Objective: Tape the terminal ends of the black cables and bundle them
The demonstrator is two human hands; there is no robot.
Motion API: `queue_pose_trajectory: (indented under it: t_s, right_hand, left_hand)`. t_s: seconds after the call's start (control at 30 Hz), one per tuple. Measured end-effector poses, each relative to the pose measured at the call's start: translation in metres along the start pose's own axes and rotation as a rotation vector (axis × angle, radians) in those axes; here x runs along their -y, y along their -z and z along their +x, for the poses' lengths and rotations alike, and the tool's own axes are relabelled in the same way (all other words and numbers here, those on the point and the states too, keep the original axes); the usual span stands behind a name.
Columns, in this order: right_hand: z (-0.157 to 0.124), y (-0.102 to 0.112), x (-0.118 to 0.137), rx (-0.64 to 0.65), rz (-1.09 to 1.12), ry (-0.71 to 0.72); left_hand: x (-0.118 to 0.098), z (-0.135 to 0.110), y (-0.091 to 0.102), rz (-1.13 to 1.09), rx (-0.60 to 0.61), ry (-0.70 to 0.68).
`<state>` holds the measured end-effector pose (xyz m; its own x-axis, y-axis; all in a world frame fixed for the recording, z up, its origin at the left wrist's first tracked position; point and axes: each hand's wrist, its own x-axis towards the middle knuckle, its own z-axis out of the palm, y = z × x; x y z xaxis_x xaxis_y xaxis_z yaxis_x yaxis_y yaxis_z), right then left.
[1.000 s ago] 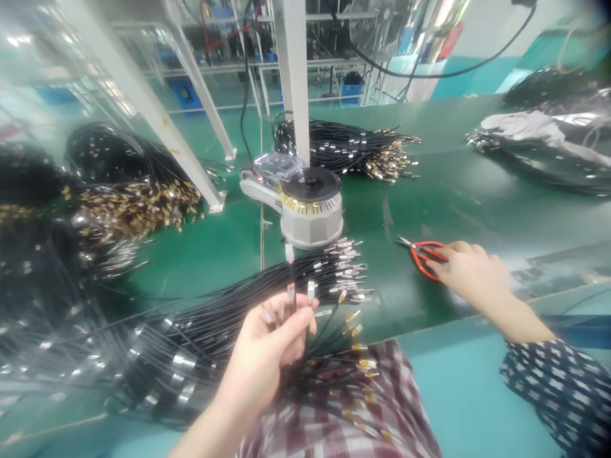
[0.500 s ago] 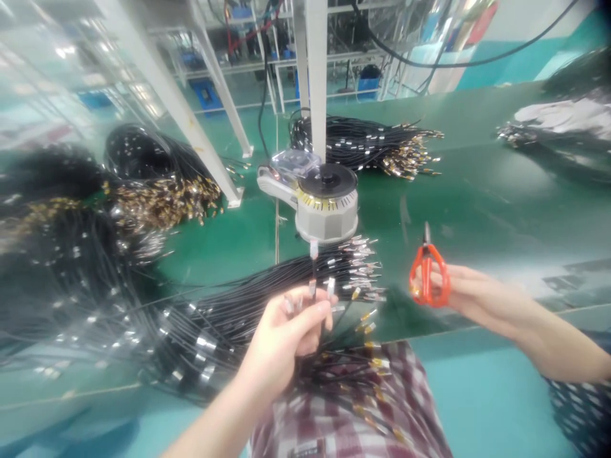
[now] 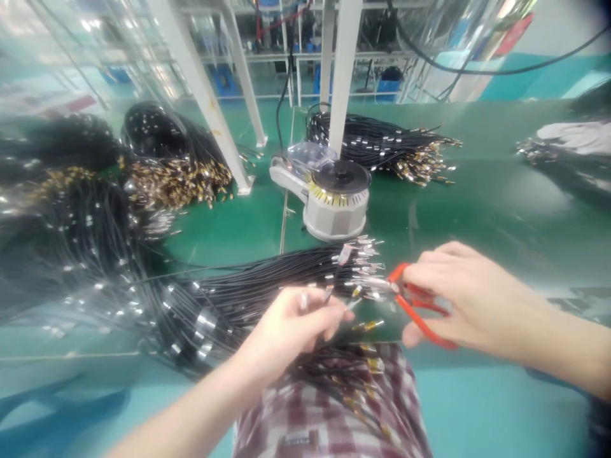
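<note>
My left hand (image 3: 291,324) is closed on a few thin black cables (image 3: 329,289) with metal ends, held up just above a large bundle of black cables (image 3: 248,286) on the green table (image 3: 477,197). My right hand (image 3: 453,296) grips red-handled scissors (image 3: 415,305). Their tip points left and sits close to the cable ends that my left hand holds. Loose cable ends with gold tips trail down over my checked lap.
A grey round tape dispenser (image 3: 334,203) stands just behind the bundle. More cable heaps lie at the left (image 3: 86,210), back (image 3: 386,146) and far right (image 3: 573,152). White frame posts (image 3: 341,70) rise from the table behind the dispenser.
My right hand picked the scissors up off the table and brought them left, up to the cable ends. My left hand lowered slightly, keeping its cables.
</note>
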<state>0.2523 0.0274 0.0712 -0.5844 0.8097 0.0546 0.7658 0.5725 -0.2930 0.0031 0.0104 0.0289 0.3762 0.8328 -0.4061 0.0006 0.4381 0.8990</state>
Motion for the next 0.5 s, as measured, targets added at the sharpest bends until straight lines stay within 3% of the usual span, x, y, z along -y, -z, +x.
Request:
queue_pose_trajectory:
  t_s: [0.1,0.23,0.37,0.5]
  right_hand:
    - [0.006,0.012,-0.002,-0.015,-0.215,0.163]
    - [0.011,0.022,-0.002,0.085,-0.388,0.261]
    - [0.016,0.023,0.000,0.149,-0.338,0.218]
    - [0.018,0.021,0.000,0.134,-0.251,0.207]
  left_hand:
    - [-0.001,0.000,0.000,0.039,0.035,0.005]
    - [-0.004,-0.001,-0.001,0.084,0.065,0.035]
    - [-0.006,-0.002,-0.002,0.071,0.082,0.042]
    - [-0.006,-0.002,-0.001,0.054,0.095,0.057]
